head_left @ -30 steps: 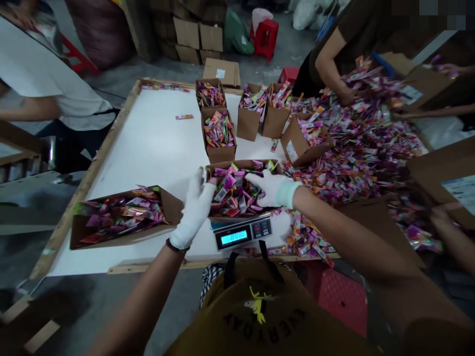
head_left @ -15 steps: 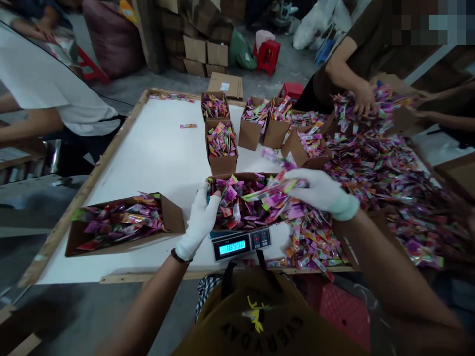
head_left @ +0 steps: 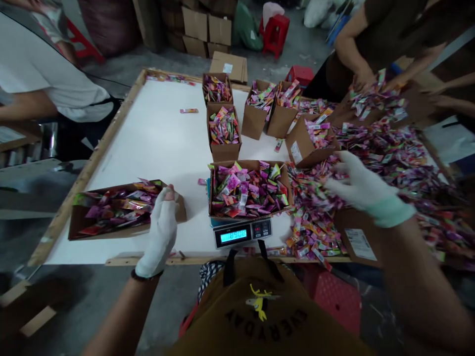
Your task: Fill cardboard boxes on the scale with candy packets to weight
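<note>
My left hand (head_left: 160,235), in a white glove, is at the right end of a cardboard box (head_left: 122,231) full of small wrapped packets. Its fingers point up, stretched out, with nothing visible in them; whether they touch the box I cannot tell. My right hand (head_left: 358,185), also gloved, hovers over a loose heap of packets (head_left: 315,230), fingers spread and holding nothing. Between my hands, another filled box (head_left: 253,216) rests on a digital scale (head_left: 243,235) with a lit blue display.
Filled boxes (head_left: 225,152) stand in the middle and at the back of the white table (head_left: 159,128), one tilted box (head_left: 302,148) near the heap. A co-worker's hands (head_left: 365,79) hold packets at the far right. A person in a white shirt (head_left: 48,69) is at left.
My right hand has let go of a bunch of packets over the scale box and moved right to the heap. My left hand has left that box and moved left. The display reading has changed.
</note>
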### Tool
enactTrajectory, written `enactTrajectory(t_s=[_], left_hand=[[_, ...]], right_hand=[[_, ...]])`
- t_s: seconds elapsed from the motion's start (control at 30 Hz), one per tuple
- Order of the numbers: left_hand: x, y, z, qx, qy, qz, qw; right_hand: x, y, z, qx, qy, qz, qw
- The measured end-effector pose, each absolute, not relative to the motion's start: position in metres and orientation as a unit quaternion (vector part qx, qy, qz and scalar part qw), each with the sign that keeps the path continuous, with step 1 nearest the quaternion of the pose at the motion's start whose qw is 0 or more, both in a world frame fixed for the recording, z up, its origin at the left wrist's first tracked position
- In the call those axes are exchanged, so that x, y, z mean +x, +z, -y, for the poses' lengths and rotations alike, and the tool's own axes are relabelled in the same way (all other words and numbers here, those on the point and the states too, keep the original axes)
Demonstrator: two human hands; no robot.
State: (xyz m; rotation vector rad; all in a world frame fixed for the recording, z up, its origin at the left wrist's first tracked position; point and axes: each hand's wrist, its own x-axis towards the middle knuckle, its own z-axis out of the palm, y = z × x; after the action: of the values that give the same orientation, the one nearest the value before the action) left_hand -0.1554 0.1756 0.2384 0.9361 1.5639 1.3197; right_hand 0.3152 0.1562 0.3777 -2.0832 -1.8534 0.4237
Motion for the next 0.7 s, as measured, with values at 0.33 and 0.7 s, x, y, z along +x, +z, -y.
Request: enactTrajectory(t_s=[0.33,0.7], left_hand=[[-0.15,0.217,-0.137,0.346,0.485,-0.635,0.492],[-0.145,0.212,-0.126,0.34,0.457,-0.639,0.517]], right_hand=[[0.103,0.324,-0.214,-0.595,0.2,0.778,-0.03],[0.161,0.353,-0.231,-0.576,0.21,0.78,0.122]])
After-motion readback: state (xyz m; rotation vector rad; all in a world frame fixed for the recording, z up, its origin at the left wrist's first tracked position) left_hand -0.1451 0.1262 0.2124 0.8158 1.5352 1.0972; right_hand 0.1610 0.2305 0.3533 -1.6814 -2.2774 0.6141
